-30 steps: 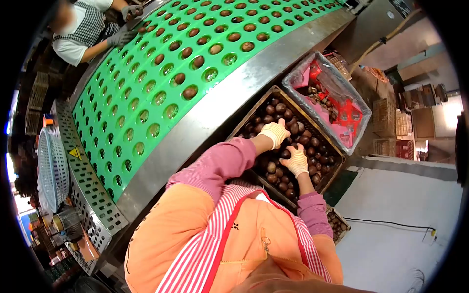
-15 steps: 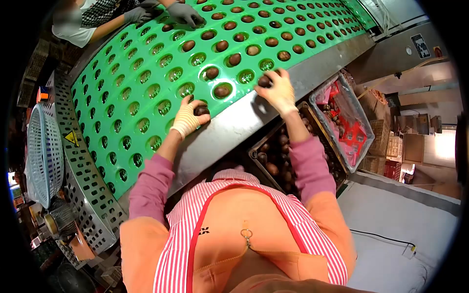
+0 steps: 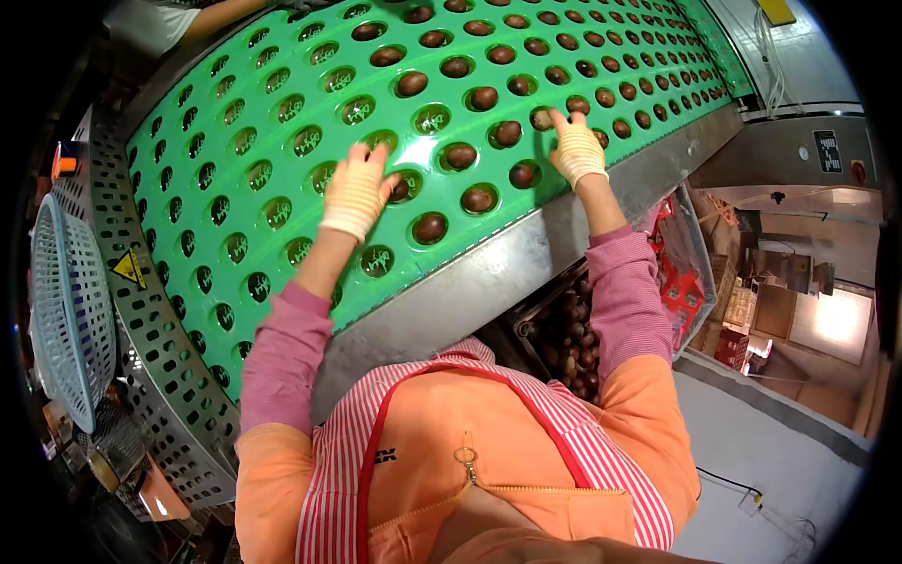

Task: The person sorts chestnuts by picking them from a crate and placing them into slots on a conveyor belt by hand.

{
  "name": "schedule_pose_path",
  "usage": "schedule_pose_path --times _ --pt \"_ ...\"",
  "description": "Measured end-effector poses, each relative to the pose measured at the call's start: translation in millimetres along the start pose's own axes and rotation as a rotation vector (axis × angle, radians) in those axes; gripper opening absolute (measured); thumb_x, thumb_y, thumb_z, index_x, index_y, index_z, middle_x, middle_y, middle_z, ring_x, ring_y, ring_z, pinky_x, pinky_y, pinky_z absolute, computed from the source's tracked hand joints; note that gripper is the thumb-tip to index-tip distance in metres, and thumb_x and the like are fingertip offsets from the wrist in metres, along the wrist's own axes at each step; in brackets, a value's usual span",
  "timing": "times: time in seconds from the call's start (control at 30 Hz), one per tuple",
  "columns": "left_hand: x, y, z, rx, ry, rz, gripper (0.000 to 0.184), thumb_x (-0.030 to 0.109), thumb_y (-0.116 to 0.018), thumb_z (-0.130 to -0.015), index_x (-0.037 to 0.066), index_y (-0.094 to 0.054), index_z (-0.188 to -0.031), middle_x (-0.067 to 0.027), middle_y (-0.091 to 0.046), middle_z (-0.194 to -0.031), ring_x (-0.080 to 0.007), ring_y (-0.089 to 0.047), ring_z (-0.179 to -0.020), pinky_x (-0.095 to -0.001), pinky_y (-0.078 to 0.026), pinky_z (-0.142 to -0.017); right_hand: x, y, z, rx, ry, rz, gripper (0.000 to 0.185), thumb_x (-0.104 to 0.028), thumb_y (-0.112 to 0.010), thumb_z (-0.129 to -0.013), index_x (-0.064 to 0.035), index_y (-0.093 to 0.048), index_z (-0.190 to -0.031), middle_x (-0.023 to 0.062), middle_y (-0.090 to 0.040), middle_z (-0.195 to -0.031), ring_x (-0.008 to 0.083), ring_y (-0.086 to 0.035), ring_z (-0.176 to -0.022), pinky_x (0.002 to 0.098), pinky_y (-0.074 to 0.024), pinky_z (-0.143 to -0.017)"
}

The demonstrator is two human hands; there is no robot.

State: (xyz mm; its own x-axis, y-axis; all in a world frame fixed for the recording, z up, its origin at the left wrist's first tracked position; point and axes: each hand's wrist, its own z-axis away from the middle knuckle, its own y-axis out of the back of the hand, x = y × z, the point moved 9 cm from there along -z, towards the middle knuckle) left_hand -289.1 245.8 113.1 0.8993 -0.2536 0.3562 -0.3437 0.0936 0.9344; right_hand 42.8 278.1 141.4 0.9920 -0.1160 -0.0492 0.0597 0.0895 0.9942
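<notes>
Dark brown, round fruit sit in the cups of a green moulded conveyor belt (image 3: 427,150). My left hand (image 3: 355,193), in a pale ribbed glove, reaches over the belt with its fingers spread. Beside its thumb, a brown fruit (image 3: 404,186) rests in a cup. Farther right, my right hand (image 3: 576,155), gloved the same way, has its fingers apart, with a fingertip at a paler brown fruit (image 3: 542,119) in its cup. Whether it touches that fruit is unclear. Nearer the belt's edge lie another fruit (image 3: 429,227) and a fruit (image 3: 479,198).
A metal ledge (image 3: 498,268) runs along the belt's near side. Below it stands a crate of fruit (image 3: 568,343), with a red-lined bin (image 3: 678,268) beyond. A blue-white basket (image 3: 80,310) is at left. A co-worker's arm (image 3: 221,17) shows at top left.
Both hands have moved from the near edge further over the belt, and the fruit they held are no longer in them. The view has shifted, and more near cups hold fruit.
</notes>
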Motion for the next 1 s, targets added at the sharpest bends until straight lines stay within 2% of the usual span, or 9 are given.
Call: schedule_pose_path --times 0.13,0.27,0.37,0.5,0.6,0.77,0.9,0.93,1.0 --pt "-6.8 -30.1 -52.0 -0.003 -0.266 -0.005 0.047 0.016 -0.062 -0.088 0.012 -0.049 -0.133 -0.017 -0.052 -0.128 -0.0393 -0.051 -0.119 -0.0478 -0.045 -0.099 -114.4 17.5 -3.5 0.137 0.52 -0.228 0.053 -0.005 -0.073 -0.072 -0.0157 -0.058 -0.122 0.0159 -0.057 -0.117 0.0358 -0.055 -0.111 0.0437 -0.0486 -0.094" --pt "-13.9 -45.3 -44.7 0.144 -0.345 0.045 0.05 0.011 -0.059 -0.088 0.01 -0.046 -0.136 -0.0172 -0.048 -0.138 -0.0398 -0.046 -0.127 -0.048 -0.04 -0.106 -194.2 -44.4 -25.0 0.038 0.775 -0.087 0.04 -0.006 -0.061 -0.082 -0.0176 -0.06 -0.121 0.0052 -0.057 -0.128 0.0323 -0.054 -0.117 0.0425 -0.0459 -0.098" --pt "-30.2 -36.2 -39.2 0.248 -0.202 0.113 0.051 0.017 -0.065 -0.085 0.014 -0.051 -0.134 -0.0116 -0.053 -0.131 -0.0361 -0.05 -0.117 -0.0485 -0.041 -0.101 -193.1 -68.5 -22.2 -0.011 0.662 -0.107 0.048 -0.005 -0.06 -0.08 -0.0191 -0.058 -0.125 0.0048 -0.053 -0.138 0.0326 -0.043 -0.132 0.0454 -0.0391 -0.107" --pt "-38.2 -40.8 -44.9 0.183 -0.144 0.099 0.043 0.028 -0.066 -0.085 0.021 -0.06 -0.127 -0.0085 -0.057 -0.12 -0.0328 -0.053 -0.11 -0.0476 -0.043 -0.094 -130.8 -25.6 11.9 0.316 0.453 -0.282 0.044 0.0 -0.059 -0.08 -0.0106 -0.059 -0.123 0.0163 -0.054 -0.135 0.0393 -0.049 -0.124 0.0476 -0.0423 -0.103" --pt "-35.9 -35.9 -53.0 0.01 0.065 0.053 0.042 0.035 -0.066 -0.085 0.023 -0.063 -0.125 -0.0092 -0.058 -0.118 -0.0326 -0.055 -0.108 -0.0465 -0.043 -0.095 -60.7 -12.7 36.4 0.527 0.269 -0.149 0.049 0.001 -0.056 -0.081 -0.0107 -0.054 -0.128 0.0161 -0.054 -0.134 0.0408 -0.05 -0.122 0.0481 -0.044 -0.101" --pt "-27.0 -31.9 -56.6 0.004 0.058 0.0 0.043 0.032 -0.065 -0.084 0.02 -0.061 -0.126 -0.0139 -0.058 -0.117 -0.0344 -0.056 -0.108 -0.0463 -0.048 -0.092 -30.8 -78.7 13.1 0.086 0.241 -0.014 0.052 -0.01 -0.056 -0.084 -0.0174 -0.046 -0.135 0.0103 -0.053 -0.137 0.0354 -0.049 -0.125 0.051 -0.0411 -0.1" --pt "-5.7 -17.8 -6.2 0.069 -0.003 0.099 0.038 0.029 -0.064 -0.085 0.016 -0.061 -0.121 -0.0174 -0.059 -0.115 -0.0371 -0.057 -0.106 -0.0466 -0.048 -0.091 -36.2 -65.0 18.5 0.149 0.164 -0.05 0.044 -0.017 -0.056 -0.084 -0.0146 -0.05 -0.128 0.009 -0.061 -0.122 0.0324 -0.055 -0.114 0.0491 -0.0444 -0.094" --pt "1.8 -25.6 4.2 -0.157 0.06 0.094 0.034 0.025 -0.065 -0.084 0.015 -0.062 -0.117 -0.0196 -0.059 -0.111 -0.039 -0.059 -0.101 -0.0464 -0.05 -0.086 -34.9 -60.1 21.3 0.118 0.089 -0.044 0.037 -0.018 -0.057 -0.085 -0.0122 -0.055 -0.121 0.01 -0.063 -0.115 0.0328 -0.056 -0.11 0.0467 -0.0455 -0.093" --pt "9.8 -37.8 25.4 -0.09 -0.027 0.129 0.029 0.014 -0.065 -0.08 0.013 -0.063 -0.109 -0.0199 -0.058 -0.105 -0.0411 -0.059 -0.095 -0.0457 -0.051 -0.082 -28.0 -67.6 31.5 0.24 0.12 -0.087 0.029 -0.021 -0.056 -0.088 -0.0068 -0.06 -0.113 0.0132 -0.063 -0.114 0.0347 -0.055 -0.108 0.0459 -0.0449 -0.094"
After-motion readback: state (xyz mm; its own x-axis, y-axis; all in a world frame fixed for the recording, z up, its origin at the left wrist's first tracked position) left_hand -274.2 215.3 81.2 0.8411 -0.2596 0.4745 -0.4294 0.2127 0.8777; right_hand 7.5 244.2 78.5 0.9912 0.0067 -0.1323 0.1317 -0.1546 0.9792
